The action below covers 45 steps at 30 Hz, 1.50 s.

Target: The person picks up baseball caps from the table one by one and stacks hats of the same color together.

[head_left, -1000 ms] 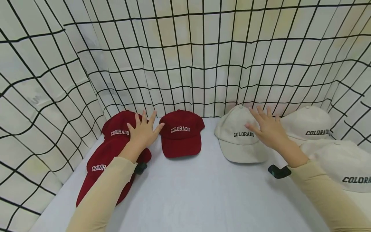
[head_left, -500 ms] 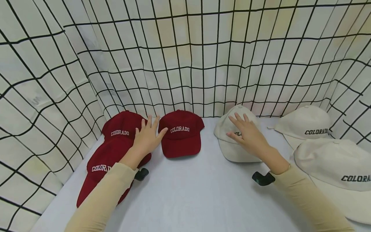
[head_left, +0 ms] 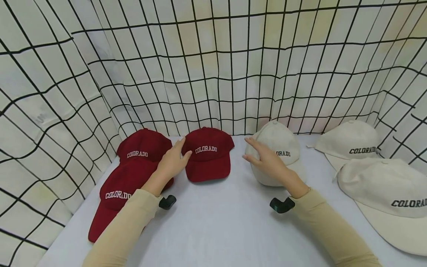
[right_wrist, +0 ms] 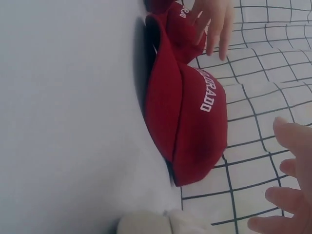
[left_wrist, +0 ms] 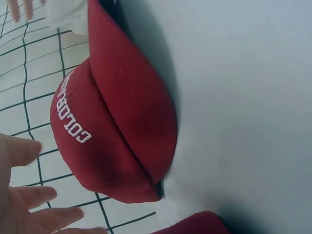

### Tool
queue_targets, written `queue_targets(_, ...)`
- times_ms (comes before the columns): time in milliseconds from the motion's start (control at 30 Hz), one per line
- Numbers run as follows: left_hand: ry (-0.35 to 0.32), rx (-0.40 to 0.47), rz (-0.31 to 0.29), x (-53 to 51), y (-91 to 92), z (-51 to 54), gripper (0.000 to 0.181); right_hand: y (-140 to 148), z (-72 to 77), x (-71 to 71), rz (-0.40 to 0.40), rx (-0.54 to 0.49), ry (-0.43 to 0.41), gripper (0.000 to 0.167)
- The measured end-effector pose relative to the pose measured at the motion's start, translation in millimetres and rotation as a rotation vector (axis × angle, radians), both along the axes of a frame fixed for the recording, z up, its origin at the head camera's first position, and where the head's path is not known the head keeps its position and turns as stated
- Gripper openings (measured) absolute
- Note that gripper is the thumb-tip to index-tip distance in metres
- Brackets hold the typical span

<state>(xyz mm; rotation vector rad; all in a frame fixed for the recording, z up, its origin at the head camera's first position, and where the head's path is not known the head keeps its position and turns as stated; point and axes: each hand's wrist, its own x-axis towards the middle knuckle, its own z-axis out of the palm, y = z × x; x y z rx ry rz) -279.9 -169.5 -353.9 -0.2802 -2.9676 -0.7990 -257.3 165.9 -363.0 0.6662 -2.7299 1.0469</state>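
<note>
A dark red cap (head_left: 207, 163) marked COLORADO in white sits on the white surface between my two hands. My left hand (head_left: 171, 162) hovers beside its left edge, fingers extended and holding nothing; the left wrist view shows these fingers (left_wrist: 36, 197) apart from the cap. My right hand (head_left: 268, 161) is above a cream cap (head_left: 293, 142), covering part of its lettering. Its fingers are extended and hold nothing, pointing toward the red cap. In the right wrist view, the right fingers (right_wrist: 285, 197) are well apart from the red cap.
Two more red caps, a rear one (head_left: 143, 142) and a front one (head_left: 115, 185), overlap at the left. Two cream caps, one behind (head_left: 350, 137) and one in front (head_left: 380, 185), lie at the right. White cloth walls with a black grid (head_left: 230, 63) enclose the back and sides.
My right hand has moved left across the cream cap toward the middle. My left hand has shifted slightly right, its fingers closer together. The caps have stayed in place.
</note>
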Motion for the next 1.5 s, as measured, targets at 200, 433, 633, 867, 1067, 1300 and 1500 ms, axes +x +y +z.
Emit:
queue_targets(200,-0.078,0.03,0.057,-9.3,-2.0,1.7,0.059,-13,-8.9,-11.4,0.034,-0.142,-0.108,0.063)
queue_targets(433,-0.162,0.043,0.115,-23.7,-5.8,3.2,0.056,-31,-19.1,-29.8,0.026,-0.303,-0.244,0.053)
queue_targets(633,-0.236,0.07,0.147,-33.9,-9.0,-3.9,0.055,-42,-29.1,-46.9,-0.054,-0.42,-0.45,0.048)
queue_targets(867,-0.267,0.054,0.166,-37.1,-5.1,-8.0,0.049,-48,-38.8,-58.3,-0.122,-0.458,-0.566,0.052)
queue_targets(1067,-0.282,0.045,0.207,-36.2,-4.8,-12.3,0.031,-56,-42.3,-63.2,-0.135,-0.419,-0.592,0.055)
queue_targets(1300,-0.316,0.054,0.222,-37.4,-4.4,-15.9,0.035,-61,-45.1,-69.2,-0.165,-0.332,-0.561,0.049)
queue_targets(1500,-0.29,0.059,0.21,-36.6,-2.1,-18.7,0.029,-66,-46.4,-72.2,-0.175,-0.261,-0.532,0.045)
